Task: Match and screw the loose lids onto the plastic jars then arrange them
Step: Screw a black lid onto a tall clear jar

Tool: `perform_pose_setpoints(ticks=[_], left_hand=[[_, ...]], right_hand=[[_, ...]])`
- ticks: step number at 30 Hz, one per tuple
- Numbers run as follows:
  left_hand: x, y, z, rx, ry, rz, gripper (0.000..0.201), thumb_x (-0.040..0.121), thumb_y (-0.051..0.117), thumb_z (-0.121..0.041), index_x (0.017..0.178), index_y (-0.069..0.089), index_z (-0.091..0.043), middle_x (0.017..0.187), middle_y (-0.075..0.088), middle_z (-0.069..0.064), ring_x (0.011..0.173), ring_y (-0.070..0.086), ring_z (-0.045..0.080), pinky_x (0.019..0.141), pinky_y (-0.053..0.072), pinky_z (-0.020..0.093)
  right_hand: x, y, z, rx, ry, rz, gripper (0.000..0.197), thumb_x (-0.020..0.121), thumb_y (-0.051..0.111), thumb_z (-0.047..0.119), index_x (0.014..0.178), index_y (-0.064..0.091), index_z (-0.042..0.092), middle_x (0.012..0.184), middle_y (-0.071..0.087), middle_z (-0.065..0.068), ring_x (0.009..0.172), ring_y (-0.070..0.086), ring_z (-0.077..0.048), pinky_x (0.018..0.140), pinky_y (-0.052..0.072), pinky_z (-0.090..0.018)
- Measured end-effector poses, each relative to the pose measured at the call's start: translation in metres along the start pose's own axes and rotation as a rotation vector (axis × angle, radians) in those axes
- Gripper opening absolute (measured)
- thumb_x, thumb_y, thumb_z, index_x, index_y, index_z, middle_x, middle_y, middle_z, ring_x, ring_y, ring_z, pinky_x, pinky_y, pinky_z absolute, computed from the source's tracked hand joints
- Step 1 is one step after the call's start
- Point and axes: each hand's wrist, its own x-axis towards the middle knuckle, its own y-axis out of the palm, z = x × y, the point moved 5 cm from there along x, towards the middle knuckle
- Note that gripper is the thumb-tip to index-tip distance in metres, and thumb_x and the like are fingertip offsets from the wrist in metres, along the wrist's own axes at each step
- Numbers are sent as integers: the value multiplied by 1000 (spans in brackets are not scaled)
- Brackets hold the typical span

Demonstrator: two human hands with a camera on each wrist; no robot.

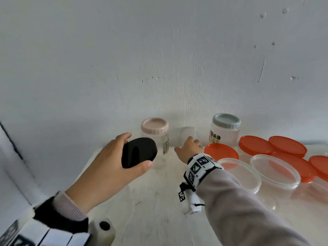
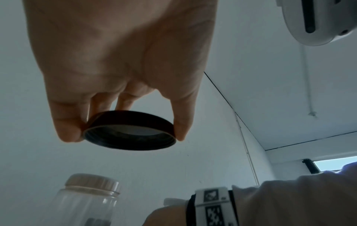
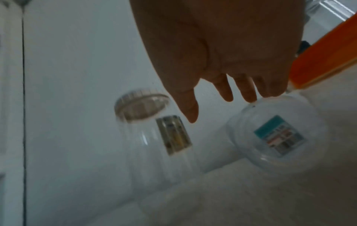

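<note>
Head camera first: the left hand (image 1: 113, 160) hovers above the white surface (image 1: 156, 201) at about nine o'clock, its grip closed round a black lid (image 1: 139, 152), thumb on the near edge and fingers on the far edge. From the left wrist camera the same black lid (image 2: 130, 133) shows its hollow underside, pinched at the rim between the thumb and the fingers (image 2: 67, 120).

The right hand (image 1: 190, 148) reaches toward twelve o'clock, fingers spread and only lightly bent, to a clear jar (image 1: 188, 134) with no lid that stands against the wall. The right wrist camera is blurred; it shows the fingertips (image 3: 249, 94) at the rim of that clear jar (image 3: 278, 137), which carries a label, but whether they touch it I cannot tell. The grip is wide and has hold of nothing.

Just at ten o'clock from the open jar stands a jar with a pink lid (image 1: 154, 126) screwed on, behind the black lid. At two o'clock from the open jar stands a jar with a grey-blue lid (image 1: 226, 121), also by the wall.

Over at three o'clock is a cluster of low round tubs. Several wear orange lids (image 1: 255, 145), and two clear ones (image 1: 276, 168) sit open at the near side of the group, just beside the right sleeve (image 1: 239, 210).

A band with black-and-white square markers (image 1: 200, 167) wraps the right wrist.
</note>
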Motion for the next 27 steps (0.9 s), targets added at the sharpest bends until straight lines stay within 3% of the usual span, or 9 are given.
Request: perform_pose_setpoints(ticks=[7,10,12,17,21,24,27], left_hand=[[-7,-16,33,-74,-8,-35,100,50,54,-79,139,24,-47,122,35,-33,98,36,-25,76,35,6],[-9,-19,44,-90,-12,-46,99,49,55,-81,138,25,-48,122,37,-34,103,39,-18,80,34,11],[-10,-19,48,-107,-2,-48,99,49,55,-86,136,26,-49,117,37,-40,104,37,-23,80,35,9],[-13,-18,50,-104,15,-41,99,45,50,-89,133,24,-54,120,37,-37,106,37,-23,79,36,7],[-18,-16,45,-140,37,-27,93,52,55,-86,133,25,-53,123,38,-34,104,39,-21,76,36,7],[-23,-14,43,-144,50,-17,90,51,56,-79,132,26,-52,125,38,-30,103,39,-19,75,35,6],[-28,-13,42,-155,63,-24,85,51,56,-78,128,28,-52,121,39,-31,104,40,-18,74,35,6]], right_hand=[[22,19,-7,-388,65,-132,61,93,52,28,140,24,2,142,29,-32,129,33,-45,105,35,-45],[24,18,-5,-451,72,-163,52,97,47,24,139,27,3,139,36,-31,127,37,-45,106,33,-47],[21,17,-2,-451,83,-171,49,97,47,21,138,29,2,138,37,-29,126,37,-46,105,35,-45],[8,15,2,-388,129,-154,68,86,61,22,138,25,-4,132,35,-23,113,47,-38,94,46,-40],[-3,19,-2,-430,170,-112,81,73,70,32,134,30,-3,129,40,-20,113,45,-33,92,40,-36],[-9,24,-6,-455,166,-6,94,76,63,48,143,16,3,135,38,-21,119,40,-37,92,37,-41],[-21,22,-9,-333,139,14,92,79,55,56,145,11,10,134,37,-22,120,37,-39,91,36,-43]])
